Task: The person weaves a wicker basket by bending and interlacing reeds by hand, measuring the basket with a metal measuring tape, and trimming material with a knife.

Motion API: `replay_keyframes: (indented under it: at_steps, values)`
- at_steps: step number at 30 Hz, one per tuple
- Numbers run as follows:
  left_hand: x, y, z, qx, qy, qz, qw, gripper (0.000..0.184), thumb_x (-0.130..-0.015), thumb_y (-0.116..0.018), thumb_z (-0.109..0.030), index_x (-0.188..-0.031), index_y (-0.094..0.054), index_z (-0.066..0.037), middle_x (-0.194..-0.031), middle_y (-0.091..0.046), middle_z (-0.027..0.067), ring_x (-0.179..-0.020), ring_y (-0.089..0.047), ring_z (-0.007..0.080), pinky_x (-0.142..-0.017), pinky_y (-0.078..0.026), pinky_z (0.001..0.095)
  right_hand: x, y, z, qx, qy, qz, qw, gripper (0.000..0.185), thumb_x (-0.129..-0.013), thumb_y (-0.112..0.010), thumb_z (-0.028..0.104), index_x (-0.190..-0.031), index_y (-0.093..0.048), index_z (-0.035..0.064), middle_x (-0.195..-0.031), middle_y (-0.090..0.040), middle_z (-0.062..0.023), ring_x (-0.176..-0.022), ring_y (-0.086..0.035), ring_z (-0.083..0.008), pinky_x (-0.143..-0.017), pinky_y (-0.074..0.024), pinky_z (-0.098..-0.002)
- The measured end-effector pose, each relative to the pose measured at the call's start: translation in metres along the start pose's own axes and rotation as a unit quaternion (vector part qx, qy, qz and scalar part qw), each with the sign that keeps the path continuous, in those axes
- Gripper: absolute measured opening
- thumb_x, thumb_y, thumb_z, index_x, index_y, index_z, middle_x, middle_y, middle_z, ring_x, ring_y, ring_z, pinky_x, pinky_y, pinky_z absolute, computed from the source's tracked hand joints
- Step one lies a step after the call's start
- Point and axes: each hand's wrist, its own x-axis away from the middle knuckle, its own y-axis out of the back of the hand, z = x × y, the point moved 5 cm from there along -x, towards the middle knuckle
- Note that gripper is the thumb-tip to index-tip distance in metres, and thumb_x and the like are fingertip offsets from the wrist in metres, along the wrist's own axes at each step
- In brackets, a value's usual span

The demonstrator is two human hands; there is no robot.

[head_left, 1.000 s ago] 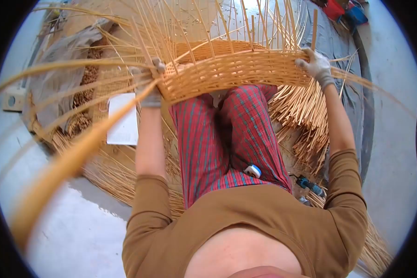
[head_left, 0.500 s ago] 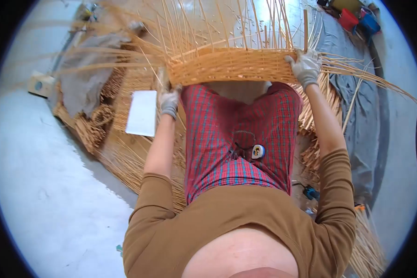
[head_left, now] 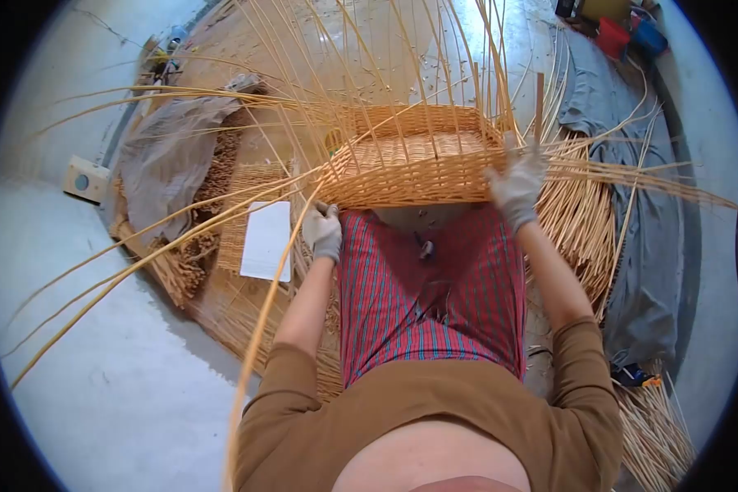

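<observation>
A partly woven wicker basket [head_left: 410,184] is held over my knees, tilted so that its inside shows. Tall uncut stakes rise from its rim, and long rods fan out from both ends. My left hand [head_left: 324,231], in a pale work glove, has its fingers curled at the near left lower corner. At the near right corner my right hand [head_left: 518,187], gloved too and slightly blurred, grips the woven side. An upright flat stick [head_left: 539,102] stands just beyond the right hand. Several rods cross in front of the left corner and run down past my left arm.
Left of my legs, a white sheet [head_left: 266,240] rests on a woven mat [head_left: 234,217]. Grey cloth [head_left: 160,156] partly covers brown bundles. Cut rods [head_left: 578,217] lie in a pile at right beside a grey-blue tarp [head_left: 644,271]. Red and blue containers [head_left: 611,38] stand far right.
The basket has come nearer and tipped, exposing its interior. Its left rods have swung toward the lower left. Both hands moved with it. The tape measure on my lap is out of sight.
</observation>
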Motion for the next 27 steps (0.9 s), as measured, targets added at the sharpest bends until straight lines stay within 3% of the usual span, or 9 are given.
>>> replay_keyframes:
  at_steps: [1, 3, 9, 10, 14, 18, 20, 24, 27]
  values:
    - [0.008, -0.001, -0.012, -0.041, 0.016, 0.049, 0.998, 0.046, -0.072, -0.082, -0.017, -0.112, -0.064, -0.006, -0.108, -0.069, 0.0152, -0.107, -0.065, 0.0258, -0.095, -0.047, 0.0365, 0.008, 0.007, 0.029, -0.087, 0.061, 0.000, 0.994, 0.087, -0.080, -0.068, 0.053, -0.152, -0.031, 0.0214, -0.153, -0.030, -0.0227, -0.144, -0.024, -0.0382, -0.117, -0.0172, -0.0494]
    - [0.038, 0.005, -0.091, -0.107, -0.301, -0.015, 0.948, 0.073, -0.071, -0.082, -0.025, -0.135, -0.051, -0.011, -0.138, -0.052, 0.0162, -0.132, -0.047, 0.0260, -0.113, -0.030, 0.0413, 0.031, -0.006, 0.105, -0.164, 0.227, 0.091, 0.956, 0.093, -0.078, -0.071, 0.050, -0.154, -0.026, 0.0199, -0.155, -0.027, -0.0221, -0.145, -0.021, -0.0380, -0.119, -0.0140, -0.0455]
    - [-0.004, -0.042, -0.090, -0.378, -0.250, 0.102, 0.886, 0.091, -0.080, -0.068, -0.034, -0.155, -0.020, -0.016, -0.159, -0.022, 0.0116, -0.148, -0.015, 0.0294, -0.120, -0.003, 0.0512, 0.036, -0.091, 0.222, 0.132, 0.284, 0.029, 0.949, 0.087, -0.085, -0.058, 0.054, -0.155, -0.021, 0.0174, -0.158, -0.023, -0.0193, -0.148, -0.017, -0.0343, -0.119, -0.0047, -0.0531]
    - [-0.004, -0.042, -0.094, -0.395, -0.320, -0.047, 0.860, 0.075, -0.082, -0.063, -0.028, -0.149, -0.032, -0.018, -0.149, -0.038, 0.0114, -0.140, -0.033, 0.0298, -0.117, -0.018, 0.0512, 0.039, -0.091, 0.222, 0.093, 0.279, 0.077, 0.953, 0.076, -0.089, -0.050, 0.043, -0.155, -0.020, 0.0168, -0.156, -0.026, -0.0186, -0.147, -0.020, -0.0345, -0.119, -0.0053, -0.0537]
    - [-0.012, -0.044, -0.092, -0.312, -0.302, 0.056, 0.899, 0.051, -0.080, -0.061, -0.020, -0.129, -0.048, -0.022, -0.109, -0.057, 0.0057, -0.104, -0.056, 0.0257, -0.094, -0.038, 0.0453, 0.024, -0.064, 0.222, 0.013, 0.280, 0.185, 0.942, 0.067, -0.088, -0.052, 0.039, -0.148, -0.034, 0.0139, -0.141, -0.043, -0.0185, -0.137, -0.035, -0.0355, -0.118, -0.0120, -0.0533]
    - [-0.011, -0.035, -0.093, -0.335, -0.301, 0.018, 0.892, 0.051, -0.077, -0.071, -0.021, -0.124, -0.051, -0.023, -0.111, -0.060, 0.0064, -0.104, -0.059, 0.0252, -0.095, -0.038, 0.0470, 0.025, -0.063, 0.222, -0.044, 0.268, 0.160, 0.949, 0.066, -0.080, -0.067, 0.038, -0.135, -0.048, 0.0087, -0.126, -0.052, -0.0181, -0.129, -0.043, -0.0354, -0.114, -0.0213, -0.0531]
    - [0.012, 0.008, -0.102, -0.075, -0.352, -0.026, 0.933, 0.048, -0.075, -0.074, -0.017, -0.120, -0.057, -0.018, -0.118, -0.061, 0.0086, -0.104, -0.059, 0.0292, -0.095, -0.041, 0.0455, 0.025, -0.039, 0.217, -0.119, 0.233, 0.110, 0.959, 0.066, -0.078, -0.070, 0.033, -0.135, -0.048, 0.0066, -0.126, -0.053, -0.0187, -0.128, -0.044, -0.0352, -0.113, -0.0234, -0.0516]
    - [0.026, 0.033, -0.011, 0.135, -0.093, -0.150, 0.975, 0.029, -0.085, -0.073, -0.019, -0.108, -0.062, -0.006, -0.094, -0.065, 0.0167, -0.092, -0.064, 0.0291, -0.091, -0.049, 0.0374, 0.079, 0.039, 0.266, -0.419, 0.272, 0.108, 0.860, 0.073, -0.076, -0.071, 0.026, -0.139, -0.044, 0.0019, -0.142, -0.046, -0.0198, -0.136, -0.039, -0.0348, -0.117, -0.0246, -0.0440]
    - [0.003, 0.019, -0.010, 0.393, -0.013, 0.046, 0.918, 0.046, -0.095, -0.064, -0.029, -0.130, -0.053, -0.002, -0.129, -0.058, 0.0141, -0.116, -0.056, 0.0256, -0.102, -0.043, 0.0350, 0.144, 0.067, 0.357, -0.508, 0.419, 0.205, 0.724, 0.070, -0.084, -0.063, 0.022, -0.147, -0.037, 0.0070, -0.153, -0.036, -0.0151, -0.144, -0.027, -0.0320, -0.120, -0.0198, -0.0451]
